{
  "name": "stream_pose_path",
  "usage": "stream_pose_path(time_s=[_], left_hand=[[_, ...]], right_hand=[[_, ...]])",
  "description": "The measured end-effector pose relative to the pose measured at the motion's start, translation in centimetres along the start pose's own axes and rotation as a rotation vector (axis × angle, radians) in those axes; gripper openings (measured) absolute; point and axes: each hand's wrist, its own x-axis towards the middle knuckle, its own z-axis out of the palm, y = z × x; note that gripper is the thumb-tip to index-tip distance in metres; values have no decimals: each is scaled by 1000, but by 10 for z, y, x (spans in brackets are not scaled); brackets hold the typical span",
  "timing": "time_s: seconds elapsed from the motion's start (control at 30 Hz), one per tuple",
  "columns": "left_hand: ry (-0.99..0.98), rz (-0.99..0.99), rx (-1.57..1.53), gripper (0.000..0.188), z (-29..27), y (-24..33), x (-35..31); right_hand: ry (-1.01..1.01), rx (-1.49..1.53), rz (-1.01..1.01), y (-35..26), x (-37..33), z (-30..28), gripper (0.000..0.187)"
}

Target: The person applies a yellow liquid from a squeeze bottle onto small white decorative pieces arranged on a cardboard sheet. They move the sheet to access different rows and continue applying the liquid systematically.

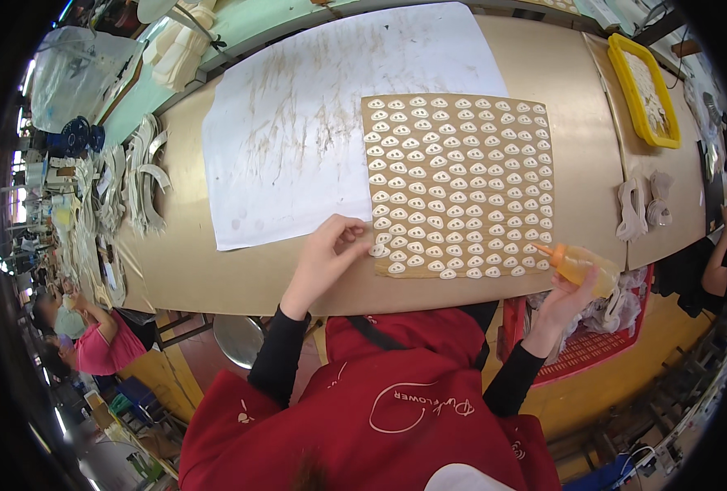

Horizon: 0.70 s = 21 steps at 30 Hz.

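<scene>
My left hand (pixel 331 250) is over the near left corner of a brown sheet, its fingers curled and the thumb reaching toward the forefinger. Those fingertips are beside a small white rounded piece (pixel 378 250) at the sheet's edge; whether they grip anything is too small to tell. Rows of similar white pieces, each with two dark dots, cover the brown sheet (pixel 381 272). In my right hand (pixel 564 301) is a translucent squeeze bottle (pixel 580 266) with yellowish contents. It is tilted, its orange nozzle (pixel 546 250) pointing left over the sheet's near right edge.
Under the brown sheet lies stained white paper (pixel 298 139) on the tan table (pixel 183 274). A yellow tray (pixel 646 94) of white pieces stands far right, near bundled pale strips (pixel 632 209). More strips (pixel 144 176) are stacked left. A red basket (pixel 580 360) sits below the table's right edge.
</scene>
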Motion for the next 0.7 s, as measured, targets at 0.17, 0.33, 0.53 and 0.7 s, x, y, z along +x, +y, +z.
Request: stream_pose_path(time_s=[0.17, 0.33, 0.53, 0.7], left_hand=[[26, 169, 124, 26, 10, -7, -9], [24, 165, 186, 18, 11, -12, -12], [43, 183, 174, 12, 11, -17, -11], [67, 52, 41, 9, 11, -21, -17]], right_hand=[[-129, 28, 93, -5, -15, 18, 58], [-605, 169, 212, -10, -41, 34, 74], [-872, 331, 646, -6, -85, 62, 76], [-947, 274, 790, -1, -94, 74, 74]])
